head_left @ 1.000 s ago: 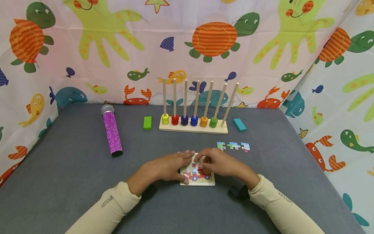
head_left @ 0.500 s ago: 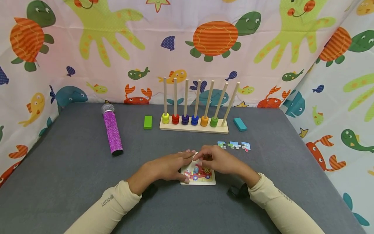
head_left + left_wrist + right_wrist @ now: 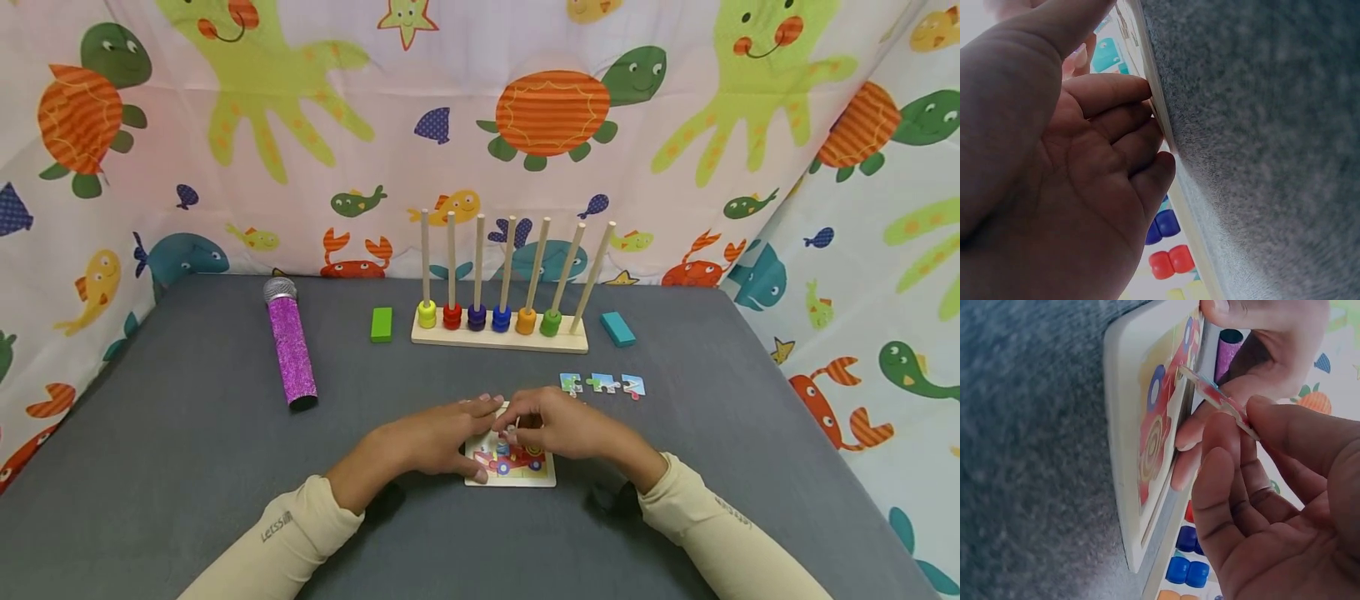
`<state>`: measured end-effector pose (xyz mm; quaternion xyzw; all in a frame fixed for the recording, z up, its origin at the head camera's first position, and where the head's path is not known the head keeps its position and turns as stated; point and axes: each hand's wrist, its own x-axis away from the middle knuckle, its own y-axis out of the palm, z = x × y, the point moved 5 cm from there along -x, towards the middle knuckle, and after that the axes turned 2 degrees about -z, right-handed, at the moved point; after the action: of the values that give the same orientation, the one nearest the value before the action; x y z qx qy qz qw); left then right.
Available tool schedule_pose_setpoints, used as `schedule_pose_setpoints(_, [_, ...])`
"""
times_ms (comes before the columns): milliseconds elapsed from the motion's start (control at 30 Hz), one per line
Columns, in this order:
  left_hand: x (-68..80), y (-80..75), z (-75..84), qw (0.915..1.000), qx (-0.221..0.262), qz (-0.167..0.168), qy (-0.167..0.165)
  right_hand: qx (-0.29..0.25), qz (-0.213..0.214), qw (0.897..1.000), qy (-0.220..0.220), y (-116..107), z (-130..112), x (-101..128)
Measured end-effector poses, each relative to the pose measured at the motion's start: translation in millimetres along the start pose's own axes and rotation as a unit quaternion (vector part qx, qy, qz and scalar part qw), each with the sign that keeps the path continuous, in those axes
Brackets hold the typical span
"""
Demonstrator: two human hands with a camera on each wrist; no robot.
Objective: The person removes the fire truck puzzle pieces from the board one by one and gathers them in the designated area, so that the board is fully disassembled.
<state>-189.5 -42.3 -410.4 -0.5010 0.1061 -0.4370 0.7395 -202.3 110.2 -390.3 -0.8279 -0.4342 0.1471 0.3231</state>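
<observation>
A small square jigsaw board (image 3: 475, 480) with a light wooden frame and a red vehicle picture lies on the table before me. My left hand (image 3: 435, 437) rests along its left side, fingers extended, thumb on the near left corner. In the left wrist view the fingertips (image 3: 1166, 165) touch the board's edge. Over the board's right part, my right hand (image 3: 573, 423) pinches a jigsaw piece (image 3: 1216, 397) between thumb and fingers. The piece is tilted, its lower end at the picture's surface; whether it is seated cannot be told. Part of the picture is hidden under the hands.
Three loose jigsaw pieces (image 3: 603, 382) lie beyond my right hand. Farther back stands a peg rack (image 3: 498, 340) with coloured beads, between a green block (image 3: 382, 325) and a teal block (image 3: 618, 329). A glittery purple microphone (image 3: 292, 346) lies at the left.
The head view has tilted slightly, so everything sits lower in it. My right fingertips have shifted a little left and nearer over the board, still holding the piece. My left hand keeps its place.
</observation>
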Motion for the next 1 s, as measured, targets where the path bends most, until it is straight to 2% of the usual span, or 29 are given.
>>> schedule_pose_setpoints(267, [-2.0,1.6,0.2,1.0,0.001,-0.004,-0.004,-0.011,-0.009,1.0,0.017,1.2,0.0,2.3])
schedule_pose_setpoints(400, [0.0,2.0,-0.2,1.0,0.001,-0.007,-0.007,0.013,-0.02,1.0,0.011,3.9,-0.9,2.4])
schedule_pose_setpoints(667, [-1.0,3.3,-0.1,1.0,-0.007,-0.004,-0.001,0.021,0.046,0.998,0.041,-8.6,1.4,12.5])
schedule_pose_setpoints(1000, [-2.0,3.4,1.2,0.9998,-0.015,-0.013,-0.003,0.042,0.074,0.994,0.066,-29.0,16.8,33.1])
